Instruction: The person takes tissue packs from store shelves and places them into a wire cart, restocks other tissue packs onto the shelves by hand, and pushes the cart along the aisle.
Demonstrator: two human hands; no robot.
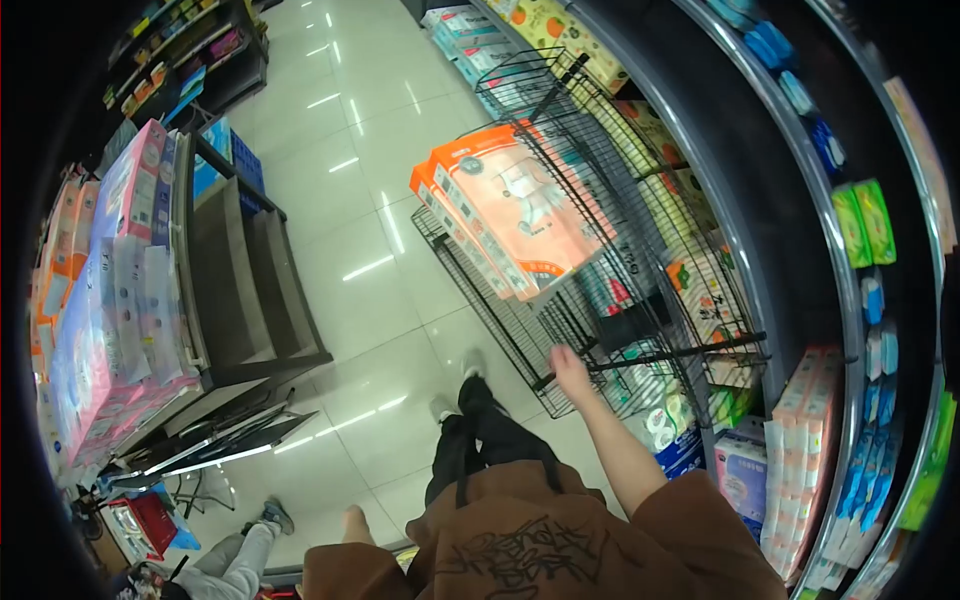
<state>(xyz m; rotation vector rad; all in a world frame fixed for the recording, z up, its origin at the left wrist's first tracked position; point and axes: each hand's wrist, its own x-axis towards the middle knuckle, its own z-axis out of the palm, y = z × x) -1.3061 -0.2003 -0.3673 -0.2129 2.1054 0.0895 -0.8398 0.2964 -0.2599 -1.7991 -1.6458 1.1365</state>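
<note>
- The right hand (568, 374) looks closed round the black handle bar (690, 350) of a black wire-mesh shopping cart (490, 320); the left hand (355, 522) hangs low by the person's side, touching nothing I can make out, and I can't tell how its fingers are set.
- Two flat orange-and-peach plastic-wrapped packs (520, 205) lie stacked in the cart, rising above the mesh on its left side, well apart from both hands.
- By my reading, the step in hand is minding or steering the loaded cart, one-handed; moving it would call for a firm hold on the bar and an even push that doesn't swing it rightward.
- On the right, the long store shelf with a shiny rail (851, 290) crowds the cart's flank; bright green packets (865, 222) sit there.
- Teal packs show through the mesh, though whether in the cart or beyond it I can't tell.
- Across the pale tiled floor (375, 330), a dark display rack (225, 260) beside pink-and-lilac packs (115, 330) narrows the left side.
- Someone in light trousers (232, 565) is near, lower left.
</note>
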